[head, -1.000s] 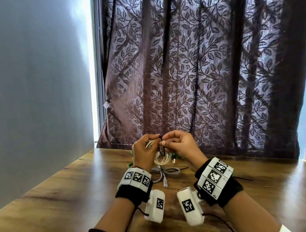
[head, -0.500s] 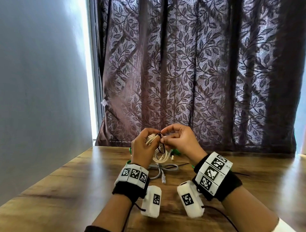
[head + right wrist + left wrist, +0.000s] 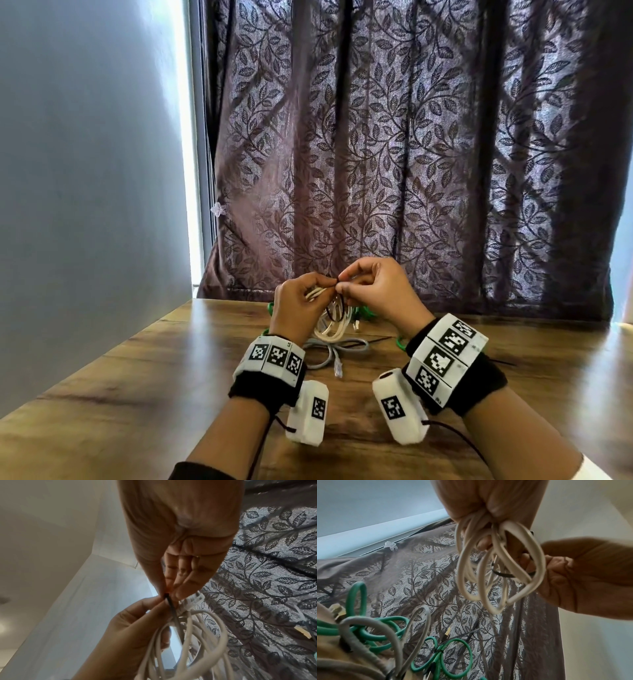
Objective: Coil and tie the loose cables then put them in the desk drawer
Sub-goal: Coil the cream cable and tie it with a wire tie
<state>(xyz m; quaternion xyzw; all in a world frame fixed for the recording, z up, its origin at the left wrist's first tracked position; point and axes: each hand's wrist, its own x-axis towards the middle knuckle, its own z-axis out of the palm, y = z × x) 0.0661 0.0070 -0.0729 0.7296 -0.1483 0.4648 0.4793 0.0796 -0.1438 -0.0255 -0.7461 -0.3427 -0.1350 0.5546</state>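
White cable coil [image 3: 330, 329] hanging at frame centre; I'm clamping it in left hand [image 3: 297, 308], right hand [image 3: 375, 294] pinching black tie [image 3: 169, 602]. Advising: I'm keeping loops bunched, cinching tie snug.

I have both forearms raised off the desk, wrists close together, each with a tagged band and a white camera pod under it. My left hand [image 3: 297, 306] is fisted, fingers curled round the white cable coil [image 3: 498, 566]. My right hand [image 3: 378, 293] meets it at the fingertips, thumb and forefinger pinching the black tie [image 3: 169, 601], other fingers bent.
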